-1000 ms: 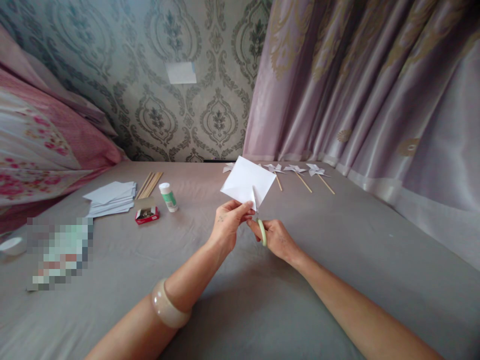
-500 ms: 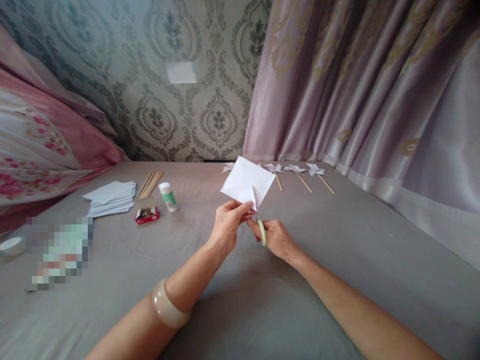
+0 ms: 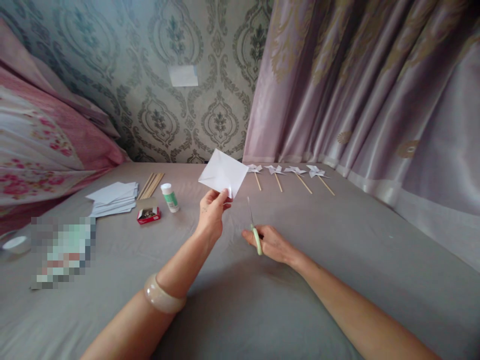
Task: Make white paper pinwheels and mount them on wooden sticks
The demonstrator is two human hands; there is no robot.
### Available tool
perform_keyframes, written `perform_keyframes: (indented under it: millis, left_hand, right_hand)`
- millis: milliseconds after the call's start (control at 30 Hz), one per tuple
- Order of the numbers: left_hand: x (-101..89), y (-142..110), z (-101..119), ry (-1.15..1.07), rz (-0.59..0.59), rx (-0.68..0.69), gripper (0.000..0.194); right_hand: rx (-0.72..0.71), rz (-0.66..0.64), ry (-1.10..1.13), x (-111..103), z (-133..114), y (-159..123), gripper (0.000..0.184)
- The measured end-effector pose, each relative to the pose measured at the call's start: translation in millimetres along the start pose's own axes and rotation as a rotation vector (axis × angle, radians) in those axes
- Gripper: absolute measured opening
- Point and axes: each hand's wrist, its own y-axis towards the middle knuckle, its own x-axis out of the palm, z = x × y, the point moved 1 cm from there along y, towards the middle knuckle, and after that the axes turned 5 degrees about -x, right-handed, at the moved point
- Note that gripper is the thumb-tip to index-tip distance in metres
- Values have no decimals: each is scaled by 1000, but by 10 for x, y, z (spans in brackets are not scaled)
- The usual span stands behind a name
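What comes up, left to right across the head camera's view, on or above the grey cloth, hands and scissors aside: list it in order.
White round container, pixelated item, stack of white paper, red box, glue stick, held paper sheet, four paper pinwheels.

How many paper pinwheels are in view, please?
4, in a row right of the held paper: nearest pinwheel, second, third, rightmost; more may hide behind the paper.

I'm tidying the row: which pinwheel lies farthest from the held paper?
The pinwheel at the row's right end; the others in view lie nearer the paper in the left hand.
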Motion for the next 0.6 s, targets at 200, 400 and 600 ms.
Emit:
perform_keyframes:
  millis: [200, 400, 600]
  left_hand:
    - [-52, 64, 116, 144, -98, -53, 19]
    - [-38, 42, 20, 288, -137, -96, 12]
    - [-23, 6, 2, 359, -150, -100, 5]
  right_hand:
    - [76, 468, 272, -223, 114, 82, 57]
    - [11, 616, 450, -343, 171, 114, 45]
    - [-13, 627, 486, -302, 95, 116, 36]
